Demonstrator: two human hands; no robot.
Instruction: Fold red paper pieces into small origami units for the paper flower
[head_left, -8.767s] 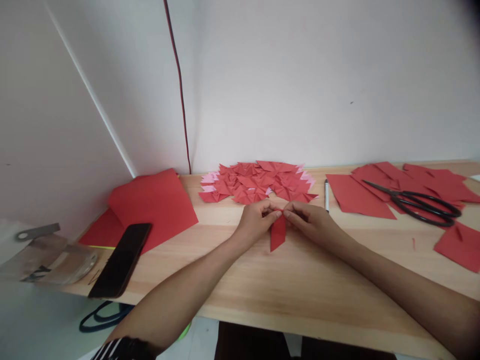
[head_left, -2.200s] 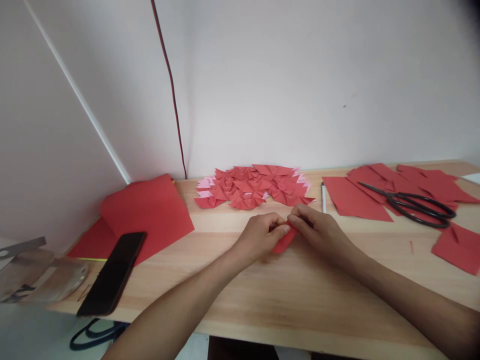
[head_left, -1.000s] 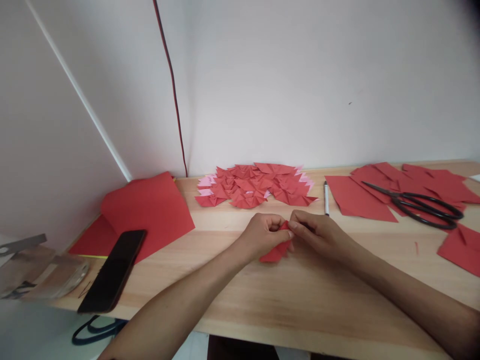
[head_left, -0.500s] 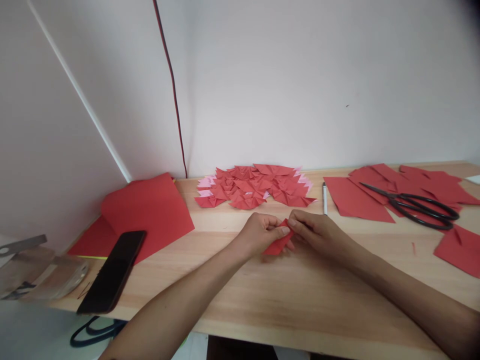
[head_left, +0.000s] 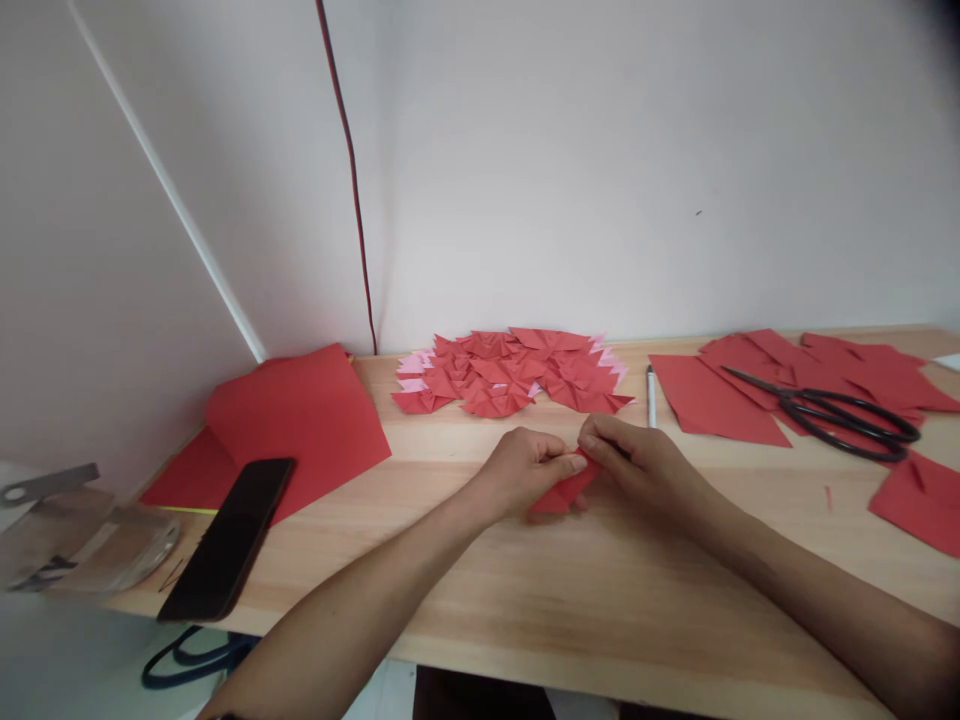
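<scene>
A small folded piece of red paper (head_left: 564,493) is held between my two hands, just above the wooden table. My left hand (head_left: 529,468) pinches it with the thumb on top. Close beside it, my right hand (head_left: 621,452) grips the paper's upper right part between thumb and curled fingers. Much of the paper is hidden behind the fingers. Beyond my hands, against the wall, lies a pile of folded red and pink paper pieces (head_left: 510,375).
Right of the pile stand a white pen (head_left: 652,398), flat red paper sheets (head_left: 724,402) and black-handled scissors (head_left: 847,418). Leftward are large red sheets (head_left: 300,420), a black phone (head_left: 229,540) and a clear tape roll (head_left: 124,550). The table's front edge runs below my forearms.
The right hand has shifted slightly, and a bit more red paper shows between the hands. The left hand keeps its pinch. The whole view has moved a little.
</scene>
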